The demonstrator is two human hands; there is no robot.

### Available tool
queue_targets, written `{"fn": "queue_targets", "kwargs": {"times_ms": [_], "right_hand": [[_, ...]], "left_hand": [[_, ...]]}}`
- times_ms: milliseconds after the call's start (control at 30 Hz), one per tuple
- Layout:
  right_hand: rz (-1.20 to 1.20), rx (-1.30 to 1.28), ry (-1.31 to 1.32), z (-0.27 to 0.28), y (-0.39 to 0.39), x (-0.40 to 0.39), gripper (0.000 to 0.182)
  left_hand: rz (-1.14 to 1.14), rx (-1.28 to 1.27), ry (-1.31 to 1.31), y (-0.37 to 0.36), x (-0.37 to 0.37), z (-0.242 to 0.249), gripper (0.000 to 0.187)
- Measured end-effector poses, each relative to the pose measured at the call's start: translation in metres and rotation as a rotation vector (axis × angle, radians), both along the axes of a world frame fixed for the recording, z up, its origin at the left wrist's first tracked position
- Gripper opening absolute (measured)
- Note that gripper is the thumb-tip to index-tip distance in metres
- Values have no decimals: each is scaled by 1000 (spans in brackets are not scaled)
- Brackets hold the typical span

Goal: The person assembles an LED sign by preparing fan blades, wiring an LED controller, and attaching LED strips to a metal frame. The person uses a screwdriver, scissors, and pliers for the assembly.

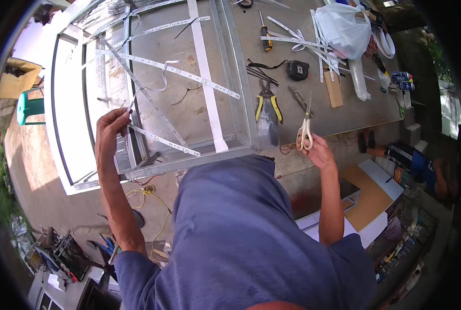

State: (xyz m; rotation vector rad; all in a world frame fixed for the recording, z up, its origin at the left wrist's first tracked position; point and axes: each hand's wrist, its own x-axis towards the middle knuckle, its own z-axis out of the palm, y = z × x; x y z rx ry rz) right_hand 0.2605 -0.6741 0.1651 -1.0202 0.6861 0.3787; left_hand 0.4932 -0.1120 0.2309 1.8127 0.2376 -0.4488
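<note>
Nearest: right hand (321, 151) raised over the bench edge, fingers closed through the white handles of scissors (306, 126), blades pointing up and away, apparently shut. Left hand (109, 132) at the near-left corner of the metal frame (243, 93), fingertips pinched on the end of a white LED strip (160, 139) that runs diagonally inside the frame; thin wire (163, 77) loops up from about that spot.

Risks, as judged:
- Strip held at one end only; could sag, twist or kink if pulled, straining the wire joint.
- Scissors held point-up near the strip and wire; could nick either on a careless swing, or cut at the wrong place.
- Frame edge beside the left fingers looks like thin sheet; possible scrape.

Mid-bench: pliers (268, 101) with yellow-black grips just beyond the frame, tape measure (297, 70) further on, screwdriver (264, 36) beyond that. Loose strips crossing each other there; could snag on tools when lifted.

Far: white plastic bag (344, 28) on the strip offcuts.
</note>
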Motion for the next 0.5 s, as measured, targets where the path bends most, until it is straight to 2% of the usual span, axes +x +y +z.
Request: {"fn": "queue_targets", "kwargs": {"times_ms": [133, 233, 333, 367, 500], "right_hand": [[-69, -15, -340, 81, 43, 40, 50], [84, -118, -454, 119, 86, 79, 58], [296, 196, -460, 137, 144, 123, 64], [424, 113, -531, 138, 162, 131, 70], [728, 101, -204, 124, 219, 175, 55]], "left_hand": [[20, -51, -1, 9, 4, -9, 21], [8, -69, 4, 13, 5, -8, 20], [43, -52, 16, 15, 5, -8, 21], [49, -30, 7, 14, 2, -5, 20], [70, -31, -7, 17, 2, -2, 20]]}}
